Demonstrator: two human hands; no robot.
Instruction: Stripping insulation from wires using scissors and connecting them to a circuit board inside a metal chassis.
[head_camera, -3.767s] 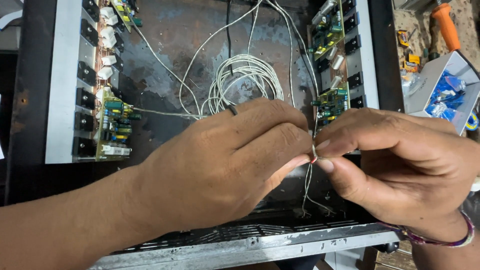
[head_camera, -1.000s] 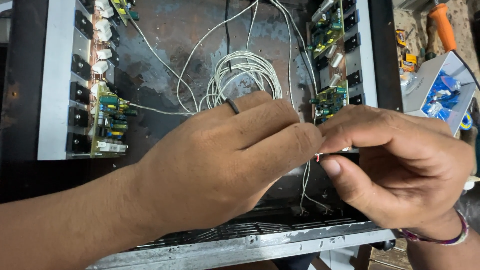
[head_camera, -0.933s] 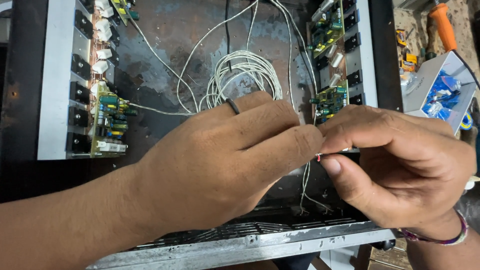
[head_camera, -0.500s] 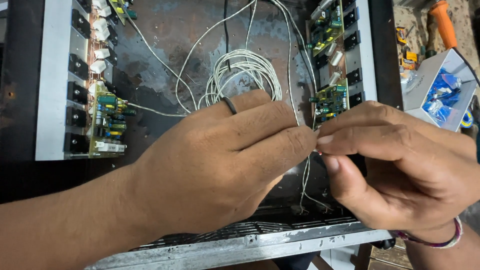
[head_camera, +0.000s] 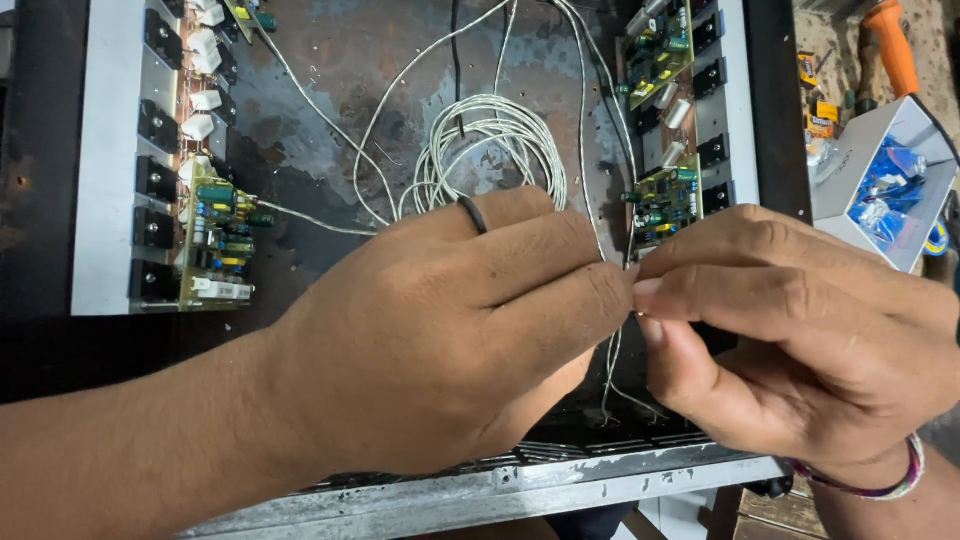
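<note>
My left hand (head_camera: 450, 330), with a dark ring on one finger, and my right hand (head_camera: 800, 340) meet fingertip to fingertip over an open metal chassis (head_camera: 400, 60). Both pinch a thin white wire (head_camera: 612, 350) that hangs down between them toward the chassis front. The pinched spot itself is hidden by my fingers. A coil of white wire (head_camera: 490, 140) lies on the chassis floor just behind my left hand.
Green circuit boards sit at the left (head_camera: 215, 235) and right (head_camera: 665, 195) chassis walls, beside black components on grey heat-sink strips (head_camera: 105, 160). A white box of blue parts (head_camera: 885, 185) and an orange-handled tool (head_camera: 890, 45) lie to the right.
My hands stay together on the wire. The right-hand fingers have shifted slightly, and a small red tip seen between the fingertips a second ago is hidden now.
</note>
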